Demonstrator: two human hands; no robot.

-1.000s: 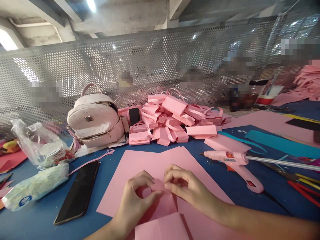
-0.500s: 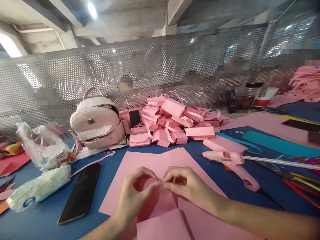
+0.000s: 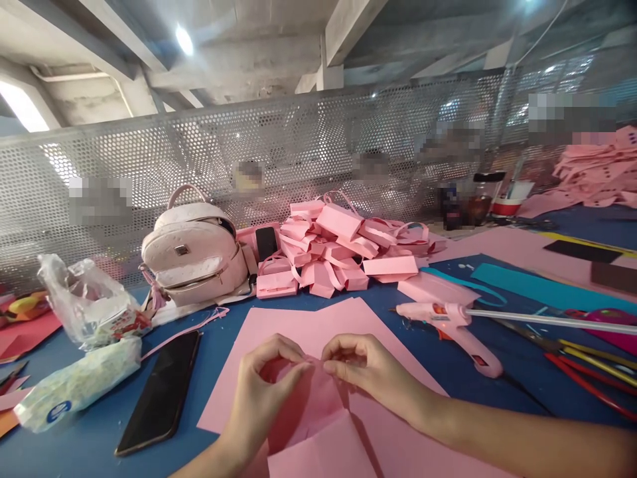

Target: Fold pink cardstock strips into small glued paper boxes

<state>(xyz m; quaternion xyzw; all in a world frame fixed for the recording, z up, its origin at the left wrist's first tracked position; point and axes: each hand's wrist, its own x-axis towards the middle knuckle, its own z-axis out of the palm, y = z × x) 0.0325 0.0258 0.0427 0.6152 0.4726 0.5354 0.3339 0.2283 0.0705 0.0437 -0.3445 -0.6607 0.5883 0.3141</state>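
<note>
A pink folded paper box stands in front of me with its flaps raised. On its far edge, my left hand pinches the paper between thumb and fingertips. Close beside it, my right hand pinches the same edge, a small gap between the two hands. Beneath lie flat pink paper sheets. To the right of my right hand rests a pink hot glue gun with a long clear glue stick in its back.
A heap of pink paper boxes with strap handles lies at the back, beside a pale backpack. A black phone, a tissue pack and a plastic bag are left. Pliers and blue strips lie right.
The view has shifted slightly. Both hands keep pinching the box's far edge, with the gap between their fingertips a little wider.
</note>
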